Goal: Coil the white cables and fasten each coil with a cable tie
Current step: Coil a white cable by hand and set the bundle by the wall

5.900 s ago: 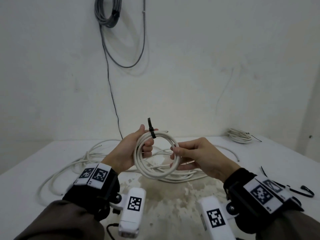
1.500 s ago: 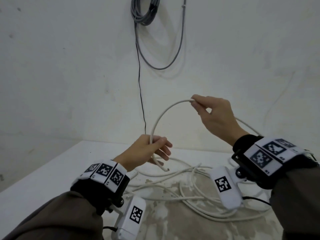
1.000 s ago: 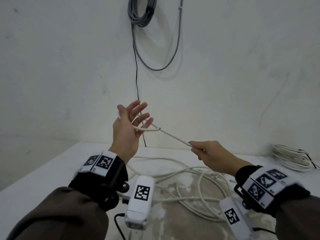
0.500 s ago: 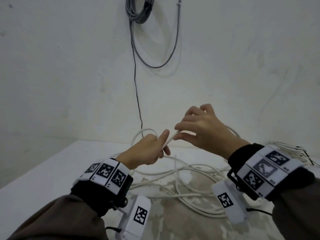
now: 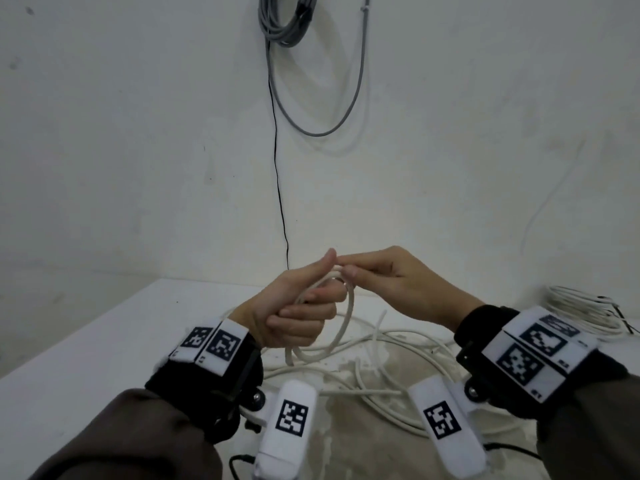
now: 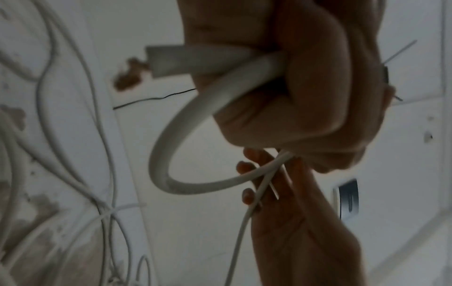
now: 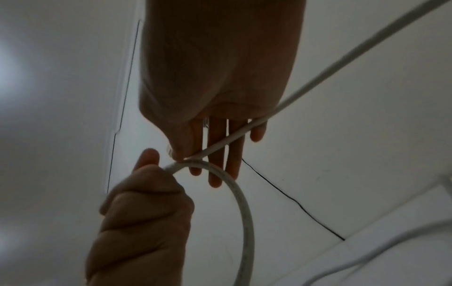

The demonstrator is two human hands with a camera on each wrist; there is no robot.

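Observation:
My left hand (image 5: 301, 310) is held above the table in a fist around a white cable (image 5: 350, 308), thumb up. One loop of the cable hangs below the fist, and its cut end (image 6: 164, 58) sticks out beside the fingers. Touching the left thumb, my right hand (image 5: 348, 269) pinches the same cable between thumb and forefinger at the top of the loop, the other fingers (image 7: 216, 174) straight. From that pinch the cable runs down to the loose tangle (image 5: 398, 341) on the table. The left wrist view shows the loop (image 6: 161, 154) under the fist. No cable tie shows in either hand.
A coil of white cable (image 5: 585, 311) bound with a black tie lies at the table's back right by the wall. A grey cable bundle (image 5: 287, 19) and a thin black wire (image 5: 277, 168) hang on the wall. The white table (image 5: 86, 341) has a worn brown patch in front.
One second ago my left hand was raised with fingers spread; it has since lowered and curled around the cable. My right hand has brought the cable round, and a loop now hangs from the left fist.

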